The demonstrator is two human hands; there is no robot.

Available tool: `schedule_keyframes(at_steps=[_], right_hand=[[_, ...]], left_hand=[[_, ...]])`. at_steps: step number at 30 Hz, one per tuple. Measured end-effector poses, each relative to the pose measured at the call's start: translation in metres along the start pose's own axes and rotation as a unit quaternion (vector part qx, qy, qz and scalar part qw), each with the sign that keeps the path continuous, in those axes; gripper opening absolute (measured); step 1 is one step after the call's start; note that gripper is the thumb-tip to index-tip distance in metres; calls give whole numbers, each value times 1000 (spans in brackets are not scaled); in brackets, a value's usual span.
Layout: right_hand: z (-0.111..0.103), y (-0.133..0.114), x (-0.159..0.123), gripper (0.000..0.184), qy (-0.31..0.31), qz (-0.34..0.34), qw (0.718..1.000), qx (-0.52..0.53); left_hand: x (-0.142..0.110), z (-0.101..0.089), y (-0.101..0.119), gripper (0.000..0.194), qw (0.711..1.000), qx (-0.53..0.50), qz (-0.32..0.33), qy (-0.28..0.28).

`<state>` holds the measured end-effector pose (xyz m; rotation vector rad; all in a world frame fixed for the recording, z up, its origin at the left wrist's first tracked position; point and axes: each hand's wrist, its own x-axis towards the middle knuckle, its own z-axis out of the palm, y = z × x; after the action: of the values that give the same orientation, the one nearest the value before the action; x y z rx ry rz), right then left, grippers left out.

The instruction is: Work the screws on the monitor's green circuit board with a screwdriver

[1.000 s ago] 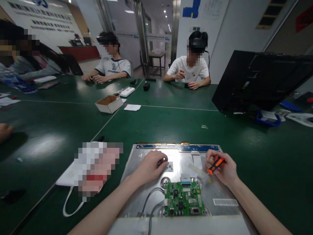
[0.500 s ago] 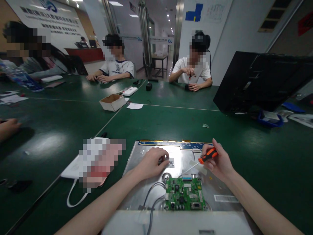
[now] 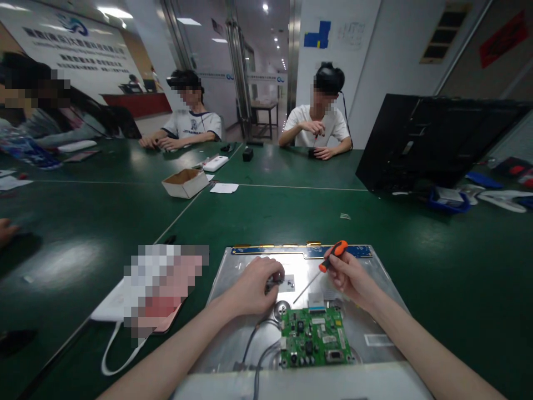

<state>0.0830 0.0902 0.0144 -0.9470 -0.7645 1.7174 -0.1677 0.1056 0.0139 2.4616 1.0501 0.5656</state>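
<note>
"While the orange-and-black screwdriver is slanting down over the metal panel, where is its tip pointing?"

"It's pointing left, near the round metal recess behind the green circuit board. I can't tell whether it's touching the panel."

"And the hands?"

"The right hand is closing its fingertips around the screwdriver's handle. The left hand is hovering or resting over the panel, I can't tell which, with its fingers half curled. Something small and dark is showing at them, but whether they're gripping it isn't clear."

"What's on the panel itself?"

"The circuit board is lying towards the wearer, with a pale ribbon cable reaching its far edge and grey cables running from its left side. A narrow blue board is lining the panel's far edge."

"What's surrounding it?"

"The panel is resting on the green tabletop. A white strapped item, partly blurred, is lying to its left, and an open box is sitting farther off. A black monitor is standing at the far right, beside a blue tray."

"Anyone else?"

"Two people in white shirts are sitting across the tabletop, and a third person is sitting at the far left."
</note>
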Motion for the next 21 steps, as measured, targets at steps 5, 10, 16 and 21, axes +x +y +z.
schedule_keyframes(at_steps=[5,10,16,21], right_hand=[[3,3,2,54,35,-4,998,-59],[7,3,2,56,44,-9,995,-93],[5,7,4,58,52,-14,992,-111],[4,9,4,60,57,-15,992,-115]], left_hand=[[-2,-2,-1,13,1000,16,-3,-16],[-4,-2,1,10,1000,24,11,-16],[-6,0,8,8,999,43,17,-23],[-7,0,9,5,998,48,9,-28]])
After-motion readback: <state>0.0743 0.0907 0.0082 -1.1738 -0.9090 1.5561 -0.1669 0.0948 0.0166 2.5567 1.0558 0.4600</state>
